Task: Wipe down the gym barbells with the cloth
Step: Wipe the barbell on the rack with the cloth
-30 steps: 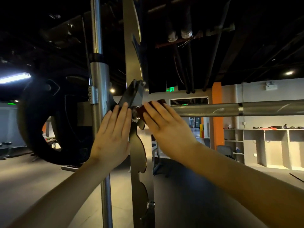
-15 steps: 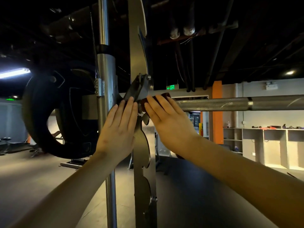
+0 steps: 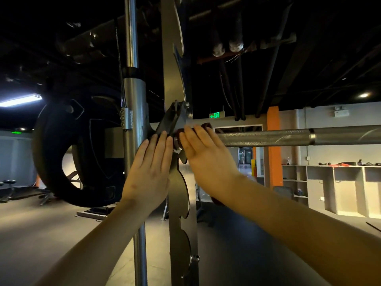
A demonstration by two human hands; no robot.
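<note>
Two bare forearms reach up from the bottom of the frame. The left hand (image 3: 150, 168) is flat, with its fingers straight and together. It grips nothing, and its fingertips rest against the black latch (image 3: 172, 120) at the centre. Just right of it, the right hand (image 3: 206, 155) lies over a dark red cloth (image 3: 207, 126), its fingers bent over the top and holding the cloth against the barbell (image 3: 268, 137). The thumb is hidden. The cloth covers the bar's near end, right beside the latch, and one edge shows past the fingertips. The knurled steel bar runs level from there to the right edge.

The latch sits on a notched steel upright (image 3: 178, 186) that runs from top to bottom of the frame. Just left of it stands a chrome guide rod (image 3: 132, 58). Behind the rod, at centre left, is a large black weight plate (image 3: 68, 153).

Far back on the right are open grey shelves (image 3: 329, 182) and an orange column (image 3: 273, 151). A green exit sign (image 3: 215, 115) glows near the centre, and a tube light (image 3: 20, 100) glows at the left.
</note>
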